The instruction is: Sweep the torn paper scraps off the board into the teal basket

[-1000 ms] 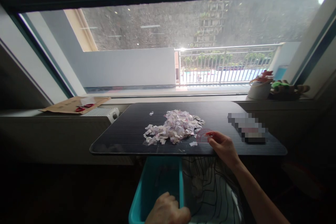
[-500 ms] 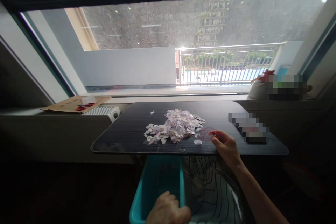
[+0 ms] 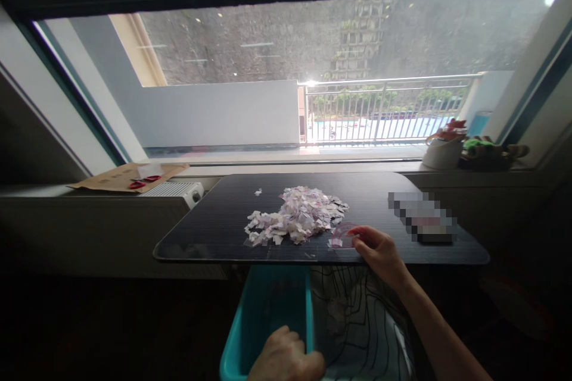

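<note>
Conceivably, paper scraps (image 3: pixel 304 214) could spill right of the bin (image 3: pixel 308 303) if our right hand (image 3: pixel 379 247), grip pinching a clear protractor (image 3: pixel 342 234), swerves, or our left hand (image 3: pixel 286 358), clasping the bin, slips.

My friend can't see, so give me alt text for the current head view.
The right hand holds a see-through, pink-marked curved piece beside a heap of paper scraps on a dark table by a window. The left hand grips a turquoise bin.
</note>
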{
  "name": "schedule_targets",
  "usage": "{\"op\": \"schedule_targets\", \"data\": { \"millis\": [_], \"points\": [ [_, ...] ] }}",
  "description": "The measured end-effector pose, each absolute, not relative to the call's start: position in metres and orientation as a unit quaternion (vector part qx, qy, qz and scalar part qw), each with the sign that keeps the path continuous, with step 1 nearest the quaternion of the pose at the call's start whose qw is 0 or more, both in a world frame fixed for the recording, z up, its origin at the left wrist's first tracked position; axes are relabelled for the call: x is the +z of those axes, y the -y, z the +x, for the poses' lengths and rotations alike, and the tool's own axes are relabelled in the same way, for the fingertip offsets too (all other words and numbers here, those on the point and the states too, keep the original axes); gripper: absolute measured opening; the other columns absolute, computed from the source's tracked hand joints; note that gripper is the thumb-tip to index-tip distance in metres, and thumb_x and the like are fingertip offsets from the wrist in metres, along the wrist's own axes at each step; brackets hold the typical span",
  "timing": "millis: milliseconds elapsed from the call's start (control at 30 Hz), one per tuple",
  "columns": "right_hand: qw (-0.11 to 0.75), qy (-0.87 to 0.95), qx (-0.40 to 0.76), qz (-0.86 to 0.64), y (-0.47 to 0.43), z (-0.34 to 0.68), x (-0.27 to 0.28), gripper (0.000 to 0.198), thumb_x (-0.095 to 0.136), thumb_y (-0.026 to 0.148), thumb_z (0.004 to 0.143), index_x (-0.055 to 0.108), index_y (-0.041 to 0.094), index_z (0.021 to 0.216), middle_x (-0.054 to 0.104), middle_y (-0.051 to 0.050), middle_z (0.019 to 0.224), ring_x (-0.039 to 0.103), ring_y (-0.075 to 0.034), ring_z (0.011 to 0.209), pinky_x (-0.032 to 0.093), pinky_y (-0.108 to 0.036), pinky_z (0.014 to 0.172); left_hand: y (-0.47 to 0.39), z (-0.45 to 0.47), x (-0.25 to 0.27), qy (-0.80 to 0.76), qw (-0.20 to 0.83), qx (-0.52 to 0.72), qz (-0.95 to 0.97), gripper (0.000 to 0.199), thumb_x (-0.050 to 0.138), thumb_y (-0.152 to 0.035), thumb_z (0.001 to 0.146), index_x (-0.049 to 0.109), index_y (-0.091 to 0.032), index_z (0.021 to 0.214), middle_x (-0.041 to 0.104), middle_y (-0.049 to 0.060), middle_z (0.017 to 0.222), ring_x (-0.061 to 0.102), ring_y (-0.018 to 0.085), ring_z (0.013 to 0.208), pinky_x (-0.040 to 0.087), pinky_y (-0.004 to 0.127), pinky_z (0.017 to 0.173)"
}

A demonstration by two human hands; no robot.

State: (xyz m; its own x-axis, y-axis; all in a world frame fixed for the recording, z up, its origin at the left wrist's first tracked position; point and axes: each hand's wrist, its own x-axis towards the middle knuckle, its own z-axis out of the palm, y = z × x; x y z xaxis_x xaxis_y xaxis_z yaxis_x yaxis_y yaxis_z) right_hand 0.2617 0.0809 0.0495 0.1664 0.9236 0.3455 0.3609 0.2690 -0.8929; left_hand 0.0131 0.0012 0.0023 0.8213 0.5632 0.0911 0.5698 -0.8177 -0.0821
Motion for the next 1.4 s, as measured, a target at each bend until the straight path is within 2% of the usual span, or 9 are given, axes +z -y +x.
{"op": "schedule_targets", "data": {
  "millis": [167, 367, 500, 667, 867, 1000, 1167, 1400],
  "points": [
    [0.522, 0.595, 0.264, -0.551, -0.078, 0.261, 0.046, 0.024, 0.06, 0.035, 0.077, 0.071, 0.018, 0.088, 0.07, -0.003, 0.073, 0.061, -0.018, 0.066, 0.047, -0.027, 0.059, -0.002, 0.016, -0.001, 0.288, 0.076, -0.04, -0.954, 0.04, 0.071, -0.057, 0.075, 0.06, -0.022, 0.059, 0.05, -0.002, 0.043, 0.045, 0.014, 0.041, 0.015, 0.031, 0.047],
    [0.499, 0.608, 0.172, -0.593, -0.061, 0.249, 0.034, 0.025, 0.056, 0.035, 0.081, 0.07, 0.018, 0.094, 0.066, -0.001, 0.065, 0.058, -0.015, 0.056, 0.046, -0.024, 0.055, -0.002, 0.016, 0.001, 0.301, 0.062, -0.015, -0.952, 0.032, 0.079, -0.05, 0.067, 0.062, -0.023, 0.062, 0.053, -0.002, 0.047, 0.046, 0.015, 0.045, 0.016, 0.031, 0.047],
    [0.45, 0.661, 0.127, -0.587, -0.052, 0.241, 0.035, 0.026, 0.052, 0.034, 0.085, 0.069, 0.02, 0.099, 0.067, 0.0, 0.063, 0.059, -0.014, 0.053, 0.045, -0.023, 0.053, -0.002, 0.016, 0.0, 0.304, 0.058, -0.009, -0.951, 0.029, 0.073, -0.048, 0.076, 0.062, -0.024, 0.063, 0.054, -0.002, 0.047, 0.047, 0.015, 0.045, 0.016, 0.031, 0.047],
    [0.418, 0.667, 0.026, -0.616, -0.049, 0.237, 0.039, 0.026, 0.05, 0.033, 0.086, 0.068, 0.021, 0.101, 0.073, -0.001, 0.073, 0.065, -0.016, 0.058, 0.047, -0.023, 0.057, -0.002, 0.017, 0.001, 0.3, 0.045, 0.014, -0.953, 0.026, 0.073, -0.046, 0.075, 0.063, -0.024, 0.066, 0.057, -0.002, 0.05, 0.049, 0.016, 0.046, 0.017, 0.031, 0.047],
    [0.414, 0.697, 0.025, -0.584, -0.049, 0.228, 0.042, 0.026, 0.048, 0.031, 0.088, 0.067, 0.021, 0.102, 0.073, -0.001, 0.073, 0.067, -0.014, 0.059, 0.047, -0.02, 0.057, -0.001, 0.018, 0.007, 0.312, 0.016, 0.018, -0.95, 0.027, 0.068, -0.047, 0.083, 0.065, -0.024, 0.069, 0.059, -0.001, 0.052, 0.055, 0.017, 0.049, 0.021, 0.031, 0.048],
    [0.401, 0.677, -0.036, -0.616, -0.049, 0.226, 0.043, 0.027, 0.046, 0.03, 0.089, 0.067, 0.021, 0.103, 0.074, -0.002, 0.074, 0.067, -0.016, 0.057, 0.045, -0.022, 0.054, 0.0, 0.018, 0.009, 0.317, 0.008, 0.052, -0.947, 0.017, 0.074, -0.039, 0.078, 0.066, -0.025, 0.074, 0.063, 0.0, 0.058, 0.059, 0.018, 0.054, 0.026, 0.03, 0.05],
    [0.388, 0.727, 0.021, -0.566, -0.047, 0.218, 0.044, 0.026, 0.046, 0.029, 0.09, 0.067, 0.021, 0.103, 0.074, -0.001, 0.077, 0.067, -0.014, 0.059, 0.047, -0.019, 0.056, 0.0, 0.017, 0.006, 0.32, -0.008, 0.039, -0.946, 0.018, 0.075, -0.042, 0.077, 0.068, -0.026, 0.077, 0.061, -0.001, 0.057, 0.059, 0.018, 0.055, 0.033, 0.028, 0.054],
    [0.388, 0.718, 0.001, -0.578, -0.044, 0.219, 0.04, 0.026, 0.047, 0.03, 0.089, 0.066, 0.021, 0.105, 0.075, -0.002, 0.078, 0.068, -0.015, 0.059, 0.049, -0.021, 0.058, 0.001, 0.017, 0.003, 0.319, -0.003, 0.019, -0.947, 0.018, 0.075, -0.042, 0.077, 0.069, -0.026, 0.076, 0.061, -0.001, 0.056, 0.057, 0.018, 0.054, 0.033, 0.028, 0.053]
  ]
}}
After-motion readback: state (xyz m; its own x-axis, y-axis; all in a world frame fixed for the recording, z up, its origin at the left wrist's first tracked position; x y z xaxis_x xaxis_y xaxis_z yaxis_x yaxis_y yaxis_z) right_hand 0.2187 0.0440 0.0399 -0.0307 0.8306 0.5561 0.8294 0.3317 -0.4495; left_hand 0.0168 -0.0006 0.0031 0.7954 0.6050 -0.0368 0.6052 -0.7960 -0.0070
